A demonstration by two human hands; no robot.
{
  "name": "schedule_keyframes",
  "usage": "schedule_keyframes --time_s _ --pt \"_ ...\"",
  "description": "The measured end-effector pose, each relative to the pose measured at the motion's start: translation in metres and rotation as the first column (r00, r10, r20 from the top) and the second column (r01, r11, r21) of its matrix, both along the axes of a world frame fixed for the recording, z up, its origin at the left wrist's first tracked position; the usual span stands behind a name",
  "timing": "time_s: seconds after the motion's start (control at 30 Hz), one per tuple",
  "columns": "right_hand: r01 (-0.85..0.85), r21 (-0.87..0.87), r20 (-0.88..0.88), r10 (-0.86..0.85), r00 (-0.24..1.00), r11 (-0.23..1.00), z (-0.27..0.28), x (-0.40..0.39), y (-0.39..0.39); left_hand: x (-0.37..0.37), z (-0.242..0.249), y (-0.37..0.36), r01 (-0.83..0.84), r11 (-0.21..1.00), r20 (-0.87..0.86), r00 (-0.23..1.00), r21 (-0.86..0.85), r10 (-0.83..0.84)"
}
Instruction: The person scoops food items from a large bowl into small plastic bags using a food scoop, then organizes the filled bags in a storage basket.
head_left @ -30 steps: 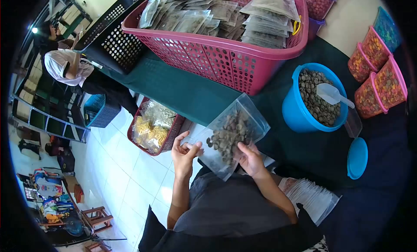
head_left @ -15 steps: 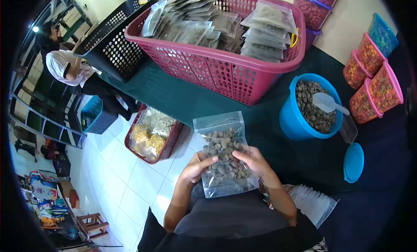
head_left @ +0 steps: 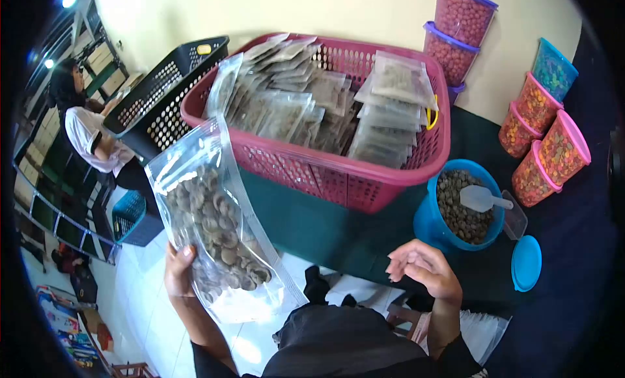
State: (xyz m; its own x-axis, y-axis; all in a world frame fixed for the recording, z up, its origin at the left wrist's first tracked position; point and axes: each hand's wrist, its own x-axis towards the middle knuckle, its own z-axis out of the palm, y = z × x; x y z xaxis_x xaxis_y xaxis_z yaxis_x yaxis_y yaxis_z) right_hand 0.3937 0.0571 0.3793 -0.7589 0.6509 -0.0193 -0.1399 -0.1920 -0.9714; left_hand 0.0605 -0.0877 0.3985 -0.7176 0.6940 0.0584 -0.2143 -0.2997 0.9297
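My left hand (head_left: 180,270) grips the lower left side of a clear plastic pouch (head_left: 218,228) filled with small grey-brown rounded pieces. The pouch is tilted and raised in front of the pink basket (head_left: 312,163). Inside that basket stand rows of similar filled pouches (head_left: 390,85). My right hand (head_left: 426,270) is apart from the pouch, fingers curved and loosely spread, with nothing in it. It is nearest to the blue bucket (head_left: 426,222), which holds the same grey-brown pieces and a white scoop (head_left: 482,199) lying on them.
A black basket (head_left: 163,95) stands left of the pink one. Tubs of colourful pieces (head_left: 563,150) and pink pieces (head_left: 465,20) are stacked at right. A blue lid (head_left: 526,264) lies by the bucket. Flat empty bags (head_left: 482,336) lie near my right arm. A person (head_left: 91,127) stands at far left.
The pouch has moved up and left, now in my left hand alone. My right hand has let go and moved right. The camera view has tilted upward.
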Motion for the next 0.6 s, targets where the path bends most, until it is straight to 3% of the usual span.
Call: schedule_keyframes --time_s 0.07,0.13,0.27,0.37,0.4,0.47,0.6 --pt "0.064 0.009 -0.024 -0.064 0.998 0.998 0.012 -0.006 0.002 -0.012 0.03 0.035 0.225 0.972 -0.014 0.974 0.063 -0.225" --pt "0.11 0.063 -0.096 -0.103 0.99 0.992 0.017 -0.015 0.008 -0.021 0.048 0.071 0.328 0.94 -0.01 0.944 0.094 -0.328" --pt "0.203 0.16 -0.214 -0.167 0.963 0.966 0.035 -0.034 0.029 -0.024 0.085 0.149 0.626 0.78 0.0 0.78 -0.005 -0.626" --pt "0.358 0.241 -0.319 -0.275 0.907 0.902 0.05 -0.053 0.057 -0.022 0.097 0.2 0.755 0.647 0.014 0.652 -0.11 -0.758" --pt "0.406 0.326 -0.263 -0.33 0.906 0.854 0.058 -0.056 0.071 -0.018 0.102 0.213 0.775 0.615 0.017 0.624 -0.145 -0.782" --pt "0.493 0.288 -0.212 -0.447 0.869 0.821 0.078 -0.065 0.091 -0.021 0.094 0.246 0.81 0.535 0.033 0.558 -0.238 -0.829" --pt "0.495 0.215 -0.113 -0.482 0.869 0.842 0.098 -0.079 0.127 -0.007 0.104 0.282 0.901 0.359 0.16 0.402 -0.242 -0.902"
